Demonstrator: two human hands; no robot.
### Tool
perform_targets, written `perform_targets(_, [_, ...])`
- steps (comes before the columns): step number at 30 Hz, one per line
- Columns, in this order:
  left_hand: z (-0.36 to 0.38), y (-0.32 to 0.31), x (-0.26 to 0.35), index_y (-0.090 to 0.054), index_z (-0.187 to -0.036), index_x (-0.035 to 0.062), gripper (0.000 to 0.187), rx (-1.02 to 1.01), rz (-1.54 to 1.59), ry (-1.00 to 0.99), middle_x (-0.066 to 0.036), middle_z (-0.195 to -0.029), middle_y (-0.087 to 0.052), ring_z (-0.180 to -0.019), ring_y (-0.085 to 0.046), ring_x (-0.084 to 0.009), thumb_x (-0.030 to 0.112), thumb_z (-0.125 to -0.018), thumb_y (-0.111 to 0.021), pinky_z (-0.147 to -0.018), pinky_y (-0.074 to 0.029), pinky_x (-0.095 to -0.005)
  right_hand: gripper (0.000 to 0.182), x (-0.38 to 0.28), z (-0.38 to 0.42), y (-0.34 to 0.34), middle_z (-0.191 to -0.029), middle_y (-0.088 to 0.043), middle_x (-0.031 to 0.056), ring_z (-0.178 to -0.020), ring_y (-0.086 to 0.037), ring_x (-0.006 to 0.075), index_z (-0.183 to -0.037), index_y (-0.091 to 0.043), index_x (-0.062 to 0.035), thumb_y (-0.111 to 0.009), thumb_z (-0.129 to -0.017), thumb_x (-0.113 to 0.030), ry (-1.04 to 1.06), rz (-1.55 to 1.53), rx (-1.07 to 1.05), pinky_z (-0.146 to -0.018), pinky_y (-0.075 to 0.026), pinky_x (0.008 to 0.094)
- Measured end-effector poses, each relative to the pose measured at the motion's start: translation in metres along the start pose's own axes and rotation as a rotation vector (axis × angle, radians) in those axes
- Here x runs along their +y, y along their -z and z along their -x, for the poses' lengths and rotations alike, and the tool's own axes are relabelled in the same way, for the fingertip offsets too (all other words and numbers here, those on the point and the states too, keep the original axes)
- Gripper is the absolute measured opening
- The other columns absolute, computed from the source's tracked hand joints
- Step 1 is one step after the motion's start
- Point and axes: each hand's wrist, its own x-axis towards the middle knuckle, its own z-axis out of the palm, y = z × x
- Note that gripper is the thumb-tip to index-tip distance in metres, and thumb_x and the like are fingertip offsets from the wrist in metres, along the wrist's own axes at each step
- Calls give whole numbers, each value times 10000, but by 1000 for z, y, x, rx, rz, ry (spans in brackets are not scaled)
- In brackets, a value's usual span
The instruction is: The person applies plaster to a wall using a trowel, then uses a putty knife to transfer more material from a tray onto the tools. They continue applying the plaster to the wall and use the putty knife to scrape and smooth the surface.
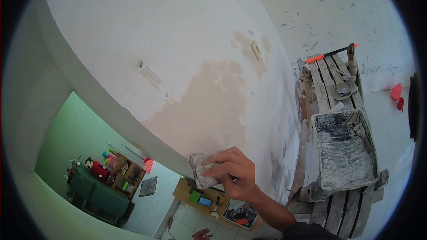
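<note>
My right hand (235, 171) is closed around a grey, plaster-smeared block (203, 170), with the thumb below and the fingers over it. The block is at the lower edge of a white wall (178, 31), beside a large damp-looking beige patch (213, 102). At the bottom edge, my left hand (203, 234) shows only in part, its fingers apart and nothing visible in them.
On the right, a plaster-coated tray (347, 169) rests on a wooden slat scaffold (318, 84), near an orange-and-black handled tool (329, 54). Below the wall are a desk (182, 191) with a phone (205, 201), a green cabinet (95, 191) and a shelf (129, 171).
</note>
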Motion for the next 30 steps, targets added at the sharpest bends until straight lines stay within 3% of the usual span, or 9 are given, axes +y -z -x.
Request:
perform_targets(2, [-2, -1, -1, -554, -1225, 82, 319, -4, 4, 0, -120, -1185, -644, -1093, -626, -272, 343, -1041, -554, -830, -518, -416, 174, -9, 5, 8, -992, -750, 128, -816, -623, 211, -904, -754, -65, -699, -810, 71, 21, -77, -72, -738, -480, 309])
perform_targets(4, [-3, 1, -1, -553, -1225, 83, 316, -2, 8, 1, -120, -1187, -644, -1095, -625, -270, 340, -1042, -554, -827, -518, -415, 66, -13, 3, 18, -968, -747, 154, -804, -628, 215, -875, -742, -51, -711, -873, 7, -57, -167, 49, -735, -480, 315])
perform_targets(5, [-3, 1, 0, -552, -1226, 84, 316, -6, 16, 0, -120, -1189, -643, -1097, -625, -269, 339, -1041, -556, -825, -518, -414, 200, -4, -3, 21, -1045, -739, 161, -807, -608, 192, -933, -751, -32, -637, -832, 97, -58, -152, 135, -724, -494, 297])
perform_targets(7, [-1, 5, 1, -551, -1227, 84, 316, -4, 23, 1, -119, -1191, -643, -1099, -625, -267, 339, -1040, -558, -822, -518, -413, 141, 10, -30, 23, -1075, -711, 147, -898, -644, 146, -993, -724, -1, -610, -941, 64, -152, -133, 317, -772, -517, 237])
perform_targets(9, [0, 6, -4, -552, -1226, 89, 311, -7, 26, -13, -118, -1192, -642, -1100, -625, -266, 337, -1039, -559, -823, -519, -411, 192, 40, -57, 24, -1113, -693, 110, -971, -658, 154, -1062, -701, -2, -583, -948, 99, -241, -118, 379, -866, -532, 275])
perform_targets(12, [2, 5, -3, -551, -1224, 90, 295, -9, 28, -3, -119, -1195, -642, -1102, -624, -267, 319, -1039, -556, -822, -520, -408, 210, 73, -89, 19, -1098, -689, 100, -980, -658, 153, -1059, -704, -2, -581, -937, 117, -311, -72, 341, -889, -529, 279])
perform_targets(19, [2, 0, 2, -548, -1218, 84, 292, 10, 11, 27, -120, -1188, -639, -1100, -621, -272, 306, -1030, -567, -822, -520, -404, 300, 65, -101, -3, -988, -718, 96, -871, -636, 228, -1001, -740, -56, -627, -826, 159, -44, -2, 258, -749, -532, 317])
perform_targets(26, [-2, -3, -5, -548, -1222, 81, 299, 6, 3, 27, -119, -1187, -638, -1090, -621, -272, 313, -1033, -562, -828, -516, -414, 215, 8, -16, 4, -983, -760, 94, -816, -644, 233, -886, -763, -93, -709, -738, 55, 99, -15, -105, -739, -507, 315])
perform_targets(30, [-5, -8, -2, -550, -1229, 77, 315, 7, -4, 18, -122, -1184, -639, -1086, -621, -273, 327, -1038, -553, -829, -515, -421, 139, -6, 0, 22, -966, -755, 114, -831, -648, 213, -893, -759, -66, -707, -809, 32, 77, -176, -119, -748, -508, 306])
